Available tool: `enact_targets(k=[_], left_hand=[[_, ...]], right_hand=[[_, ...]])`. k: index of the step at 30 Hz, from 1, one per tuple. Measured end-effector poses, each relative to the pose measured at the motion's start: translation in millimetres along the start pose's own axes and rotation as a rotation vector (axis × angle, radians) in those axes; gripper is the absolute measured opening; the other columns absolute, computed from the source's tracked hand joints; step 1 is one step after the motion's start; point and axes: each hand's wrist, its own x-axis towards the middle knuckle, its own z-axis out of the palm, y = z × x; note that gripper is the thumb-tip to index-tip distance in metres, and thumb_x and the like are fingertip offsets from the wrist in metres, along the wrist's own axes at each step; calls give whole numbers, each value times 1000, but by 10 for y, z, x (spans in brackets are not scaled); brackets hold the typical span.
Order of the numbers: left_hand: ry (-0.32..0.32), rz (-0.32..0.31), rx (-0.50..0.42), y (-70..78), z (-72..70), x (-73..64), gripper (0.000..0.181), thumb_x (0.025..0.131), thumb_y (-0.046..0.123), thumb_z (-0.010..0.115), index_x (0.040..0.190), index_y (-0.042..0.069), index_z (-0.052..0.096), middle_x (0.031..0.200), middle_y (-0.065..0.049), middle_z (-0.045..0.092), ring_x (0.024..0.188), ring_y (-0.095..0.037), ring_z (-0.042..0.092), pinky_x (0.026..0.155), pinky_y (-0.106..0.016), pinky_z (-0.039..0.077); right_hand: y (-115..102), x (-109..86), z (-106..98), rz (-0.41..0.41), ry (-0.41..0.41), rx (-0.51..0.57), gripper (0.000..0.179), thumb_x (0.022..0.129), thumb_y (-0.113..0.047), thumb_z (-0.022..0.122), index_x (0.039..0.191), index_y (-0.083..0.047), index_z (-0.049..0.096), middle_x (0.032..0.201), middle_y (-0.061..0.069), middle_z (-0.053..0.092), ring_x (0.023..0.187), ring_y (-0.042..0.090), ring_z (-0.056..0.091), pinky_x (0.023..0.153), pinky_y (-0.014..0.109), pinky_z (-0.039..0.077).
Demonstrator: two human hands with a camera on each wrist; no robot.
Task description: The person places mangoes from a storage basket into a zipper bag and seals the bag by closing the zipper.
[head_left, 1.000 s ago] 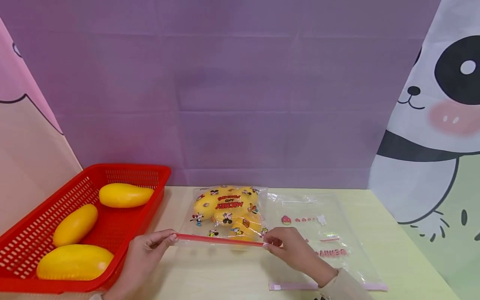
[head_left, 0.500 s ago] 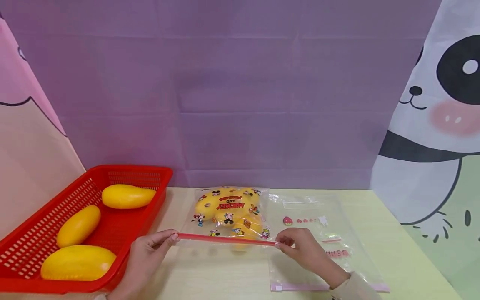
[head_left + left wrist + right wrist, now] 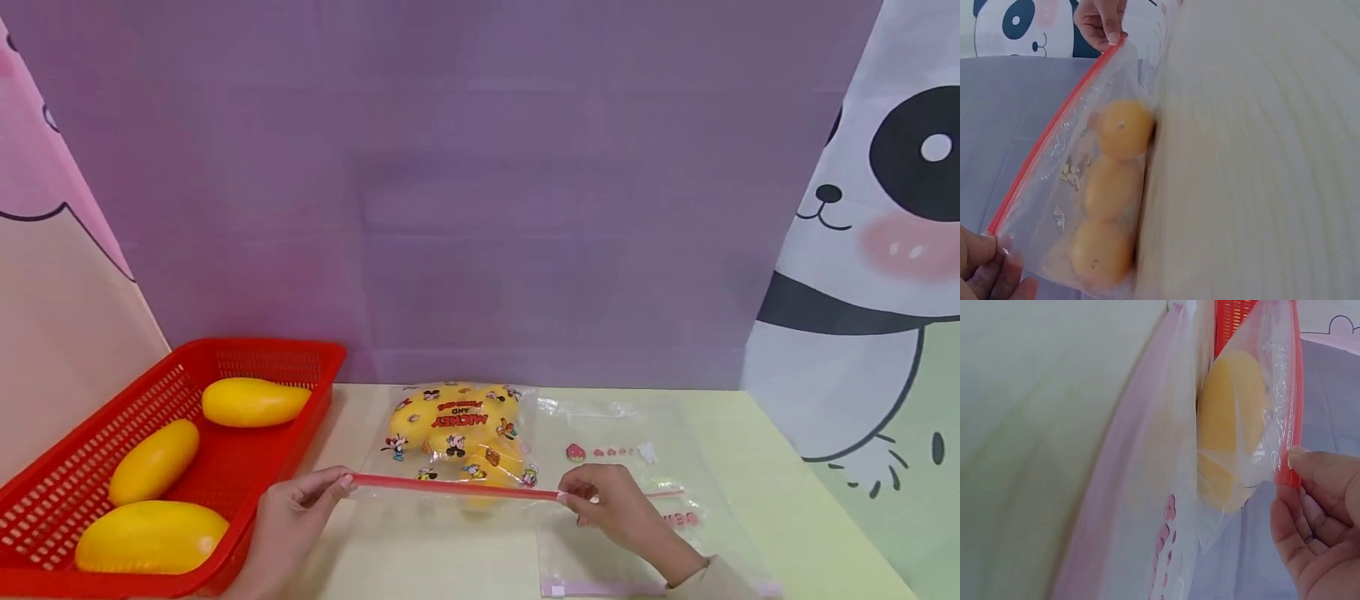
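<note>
A clear zip bag [image 3: 408,454] printed with cartoon figures and "Mickey and Friends" lies on the table with several yellow mango-shaped fruits [image 3: 1110,187] inside. Its red zip strip [image 3: 457,487] is stretched between both hands and raised a little off the table. At the strip's left end, my left hand [image 3: 296,508] pinches the corner between thumb and fingers. My right hand [image 3: 615,508] pinches the other end; in the right wrist view, the thumb presses on the strip just short of its tip. Whether the zip is fully pressed together cannot be told.
At left, a red plastic basket [image 3: 318,417] holds three yellow fruits [image 3: 153,537]. A second clear bag [image 3: 630,550] with pink prints and a pink slider edge lies flat on the right, partly under my right hand. A purple backdrop [image 3: 480,208] stands behind the table [image 3: 420,558].
My right hand has slid rightward along the red strip to its right end, showing more of it. My left hand keeps its pinch on the left end. The head view tilts slightly.
</note>
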Motion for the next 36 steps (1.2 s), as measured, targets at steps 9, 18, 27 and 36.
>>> enact_targets(k=[9, 18, 27, 36], left_hand=[[-6, 0, 46, 91, -57, -50, 28, 92, 16, 60, 119, 8, 65, 109, -8, 68, 89, -18, 58, 68, -18, 51], [-18, 103, 86, 345, -275, -188, 24, 93, 15, 58, 115, 12, 66, 115, -5, 67, 96, -12, 60, 79, -18, 53], [28, 280, 137, 517, -628, -139, 28, 93, 23, 59, 119, 13, 64, 114, -6, 68, 89, 12, 54, 76, -5, 45], [-50, 315, 79, 596, -905, 45, 37, 95, 30, 56, 123, 8, 60, 101, 18, 67, 90, 10, 57, 76, -11, 50]], right_hand=[[-1, 3, 70, -54, 7, -41, 5, 84, -9, 69, 83, -5, 68, 74, 2, 66, 64, -2, 54, 57, 19, 51], [-60, -15, 119, -52, -57, -38, 6, 84, -14, 70, 81, -8, 70, 74, -6, 65, 65, -3, 52, 60, 18, 50], [-40, -89, 74, -193, -74, -28, 6, 82, -12, 72, 83, -8, 69, 77, -2, 67, 70, -5, 54, 62, 19, 51], [235, -371, -244, -335, -152, 10, 17, 84, -15, 70, 99, -7, 67, 92, 7, 70, 83, 10, 65, 72, 23, 55]])
